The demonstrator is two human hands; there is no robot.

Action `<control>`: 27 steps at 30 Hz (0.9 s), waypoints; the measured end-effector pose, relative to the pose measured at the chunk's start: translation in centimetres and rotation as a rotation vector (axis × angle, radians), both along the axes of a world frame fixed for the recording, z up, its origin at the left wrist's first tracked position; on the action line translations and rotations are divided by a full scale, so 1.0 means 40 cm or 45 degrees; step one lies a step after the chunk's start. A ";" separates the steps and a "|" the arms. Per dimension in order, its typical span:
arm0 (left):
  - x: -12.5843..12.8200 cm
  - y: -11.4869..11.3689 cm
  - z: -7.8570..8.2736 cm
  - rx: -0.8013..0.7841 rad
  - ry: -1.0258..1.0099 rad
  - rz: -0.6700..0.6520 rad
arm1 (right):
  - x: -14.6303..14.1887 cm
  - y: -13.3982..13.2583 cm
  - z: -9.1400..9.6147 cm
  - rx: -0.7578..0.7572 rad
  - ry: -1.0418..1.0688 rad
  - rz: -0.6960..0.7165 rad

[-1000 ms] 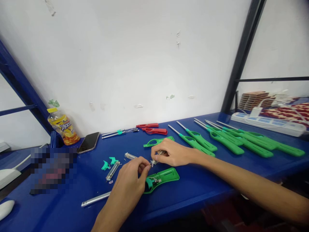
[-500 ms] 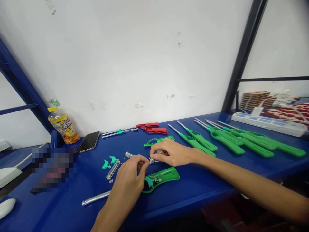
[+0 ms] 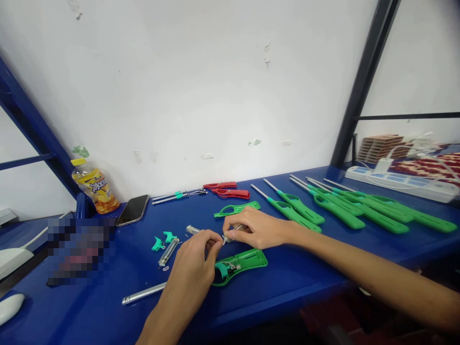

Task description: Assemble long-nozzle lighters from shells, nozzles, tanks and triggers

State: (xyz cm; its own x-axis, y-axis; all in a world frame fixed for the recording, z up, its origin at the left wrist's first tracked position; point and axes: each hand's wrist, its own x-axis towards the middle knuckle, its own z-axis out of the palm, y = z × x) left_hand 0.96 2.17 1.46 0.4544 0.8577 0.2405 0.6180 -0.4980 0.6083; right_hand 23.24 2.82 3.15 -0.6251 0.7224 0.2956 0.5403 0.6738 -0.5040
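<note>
My right hand [image 3: 257, 227] grips a clear lighter fuel tank [image 3: 227, 238], mostly hidden by the fingers. At the tank's end, my left hand [image 3: 196, 261] is pinched around a tiny whitish part [image 3: 223, 242] too small to name. Just below the hands lies an opened green lighter half-shell [image 3: 251, 260] with a teal trigger [image 3: 223, 270] and wiring inside; its metal tube [image 3: 143, 293] sticks out leftward under my left wrist. Beyond my right hand is another green half-shell [image 3: 237, 209]. Two more clear tanks [image 3: 168, 252] and loose teal triggers [image 3: 157, 244] lie to the left.
Several assembled green lighters [image 3: 338, 218] lie on the right, near a white power strip [image 3: 402, 184]. Red shell halves [image 3: 230, 193] and metal tubes [image 3: 179, 195] are by the wall. A phone [image 3: 132, 211], drink bottle [image 3: 95, 187] and white mouse [image 3: 10, 308] are leftward.
Both hands stay almost in place at the tank's end. The view has shifted very slightly; nothing else visibly differs.
</note>
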 end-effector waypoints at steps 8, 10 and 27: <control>-0.003 0.006 -0.005 0.023 0.019 0.042 | 0.005 0.007 0.001 0.007 -0.007 -0.007; -0.005 0.009 -0.004 0.022 0.043 0.072 | 0.006 0.009 -0.001 0.010 -0.017 -0.016; -0.002 0.004 0.000 0.092 0.040 0.091 | 0.003 0.004 -0.009 0.015 -0.077 -0.060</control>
